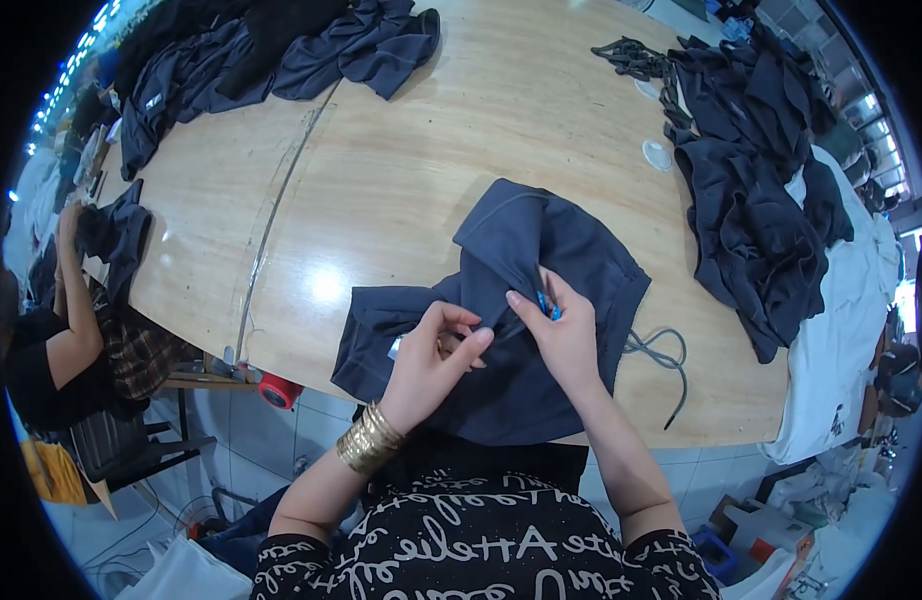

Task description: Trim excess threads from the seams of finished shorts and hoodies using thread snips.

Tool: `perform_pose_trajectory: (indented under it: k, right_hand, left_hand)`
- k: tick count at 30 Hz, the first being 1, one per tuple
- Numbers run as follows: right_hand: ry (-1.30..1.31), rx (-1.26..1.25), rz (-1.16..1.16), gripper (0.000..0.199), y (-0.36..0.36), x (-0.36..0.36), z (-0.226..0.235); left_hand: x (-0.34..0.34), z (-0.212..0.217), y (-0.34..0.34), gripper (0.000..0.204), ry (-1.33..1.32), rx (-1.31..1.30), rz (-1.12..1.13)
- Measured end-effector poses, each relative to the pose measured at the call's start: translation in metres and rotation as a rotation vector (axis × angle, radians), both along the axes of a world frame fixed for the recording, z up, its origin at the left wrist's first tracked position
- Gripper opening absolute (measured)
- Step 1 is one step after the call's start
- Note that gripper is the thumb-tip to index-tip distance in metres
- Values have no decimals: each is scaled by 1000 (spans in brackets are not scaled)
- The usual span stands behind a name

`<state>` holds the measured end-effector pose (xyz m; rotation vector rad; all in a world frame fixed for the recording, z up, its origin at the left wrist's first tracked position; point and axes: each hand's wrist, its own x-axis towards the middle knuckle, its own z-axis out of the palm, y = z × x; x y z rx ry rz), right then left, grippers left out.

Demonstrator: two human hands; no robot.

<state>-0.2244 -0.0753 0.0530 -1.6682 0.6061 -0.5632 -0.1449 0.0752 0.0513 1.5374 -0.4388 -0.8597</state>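
Note:
A dark grey-blue garment [541, 230] lies spread and partly folded on the table in front of me. My right hand [566, 330] is closed over it, with a small blue tool [549, 306] showing between the fingers; its working end is hidden. Thumb and fingertips of that hand press on the cloth. Just left of it, my left hand [436, 355] rests low over the garment, fingers curled and thumb near the index fingertip; whatever they may pinch is too small to make out. A grey drawstring [671, 355] trails from the garment's right edge onto the table.
Dark garments are heaped on the light wooden table [381, 190] at the far left [311, 50] and along the right [751, 200], beside white cloth [841, 320]. A round white disc [657, 155] lies nearby. A seated person [71, 330] handles dark cloth at left. A seam crosses the tabletop.

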Motion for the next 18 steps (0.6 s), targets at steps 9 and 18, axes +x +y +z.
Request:
perform_pose_trajectory:
  k: [9,18]
  right_hand:
    - [-51,258,-139,37,11,-18,13]
    - [-247,831,-198,39,13,-29,17]
  left_hand:
    - [15,-18,-7,17,280,-198,71]
    - [6,-3,-2,35,667,-564,83]
